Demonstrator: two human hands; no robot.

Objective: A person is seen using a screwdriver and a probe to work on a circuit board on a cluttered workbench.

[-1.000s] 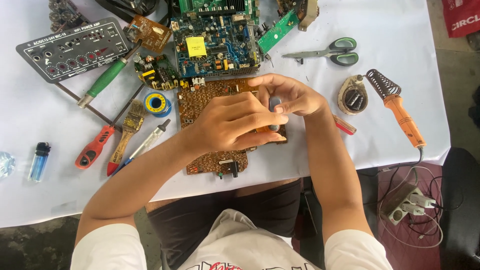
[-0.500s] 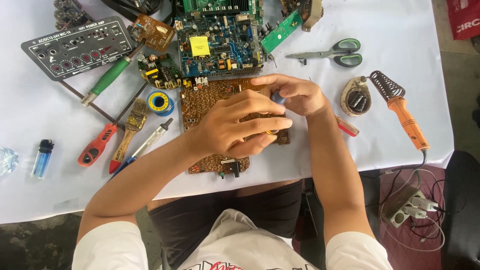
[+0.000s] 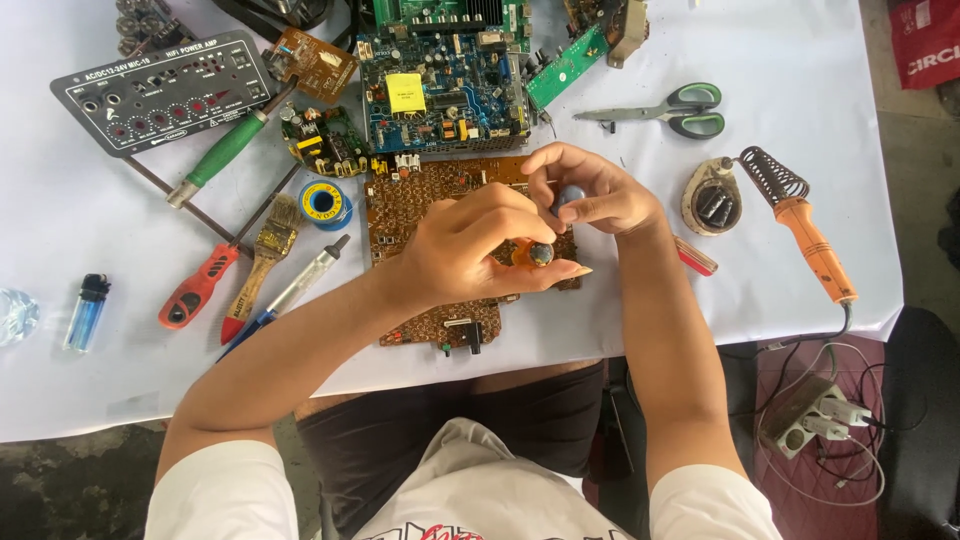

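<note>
Since a moment ago both hands have barely shifted: they stay bunched over the brown circuit board [image 3: 420, 215], and only my view has drifted slightly. Nearest me, the board's lower edge pokes out under my left wrist, lying flat on the white-covered worktop [image 3: 620, 330] just in front of my lap. My left hand [image 3: 480, 245] is curled almost shut, thumb and fingertips pinching a small round part with an orange body [image 3: 535, 254] right above the board. Whether that part is soldered down or loose I cannot tell. My right hand [image 3: 590, 190] sits just beyond, touching the left, fingers folded round a small grey-blue piece [image 3: 570, 195] held between thumb and forefinger; too little of it shows to name it. I judge this to be the step of working a small component at the board's right side, and the next move will want a steady pinch and fine fingertip control, with the board kept from sliding. Further out on the right rest the orange-handled soldering iron [image 3: 810, 240] and a round tin [image 3: 712, 200], both apart from my hands. On the left lie a solder-wire reel [image 3: 325, 203], a brush [image 3: 262, 250] and a red-handled screwdriver [image 3: 200, 287]. Farthest away are the blue circuit board [image 3: 440, 90] and green-handled scissors [image 3: 680, 110].
</note>
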